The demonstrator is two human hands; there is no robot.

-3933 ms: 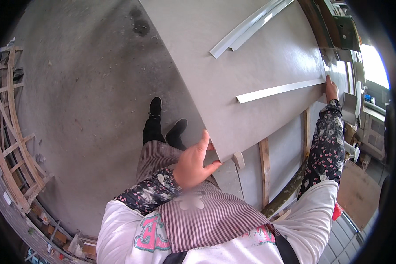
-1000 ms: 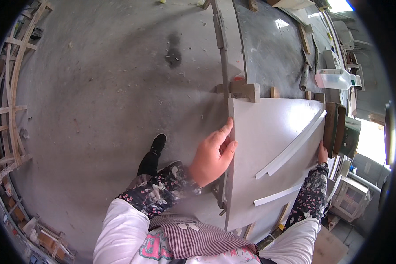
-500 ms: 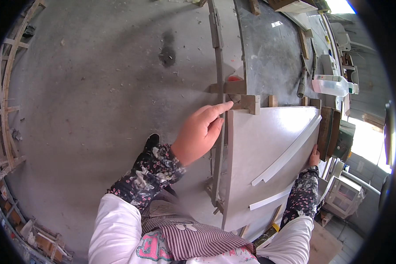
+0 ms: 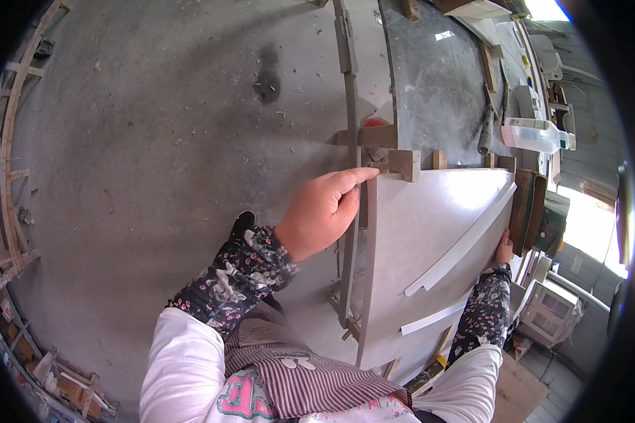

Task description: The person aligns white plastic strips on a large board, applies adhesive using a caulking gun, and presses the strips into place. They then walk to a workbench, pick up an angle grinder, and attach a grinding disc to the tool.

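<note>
A pale grey flat panel (image 4: 437, 211) lies on a wooden support in front of me, to the right of centre. My left hand (image 4: 321, 215) is at its far left corner. The index finger is stretched out and its tip touches that corner beside a small wooden block (image 4: 406, 166); the thumb is apart, the other fingers are mostly hidden. My right hand (image 4: 504, 250) rests along the panel's right edge, fingers extended, with the palm side hidden. Two narrow white strips, a long one (image 4: 462, 238) and a shorter one (image 4: 434, 319), lie across the panel.
Beyond the panel is a dark grey tabletop (image 4: 441, 92). A clear bottle with pinkish liquid (image 4: 533, 135) lies at the right. Wooden blocks (image 4: 525, 211) border the panel's right side. A long rail (image 4: 351, 106) runs along the left. Wooden frames (image 4: 10, 162) stand far left.
My left hand has shifted slightly right and its index fingertip has come down onto the panel's corner. My right hand stays in place.
</note>
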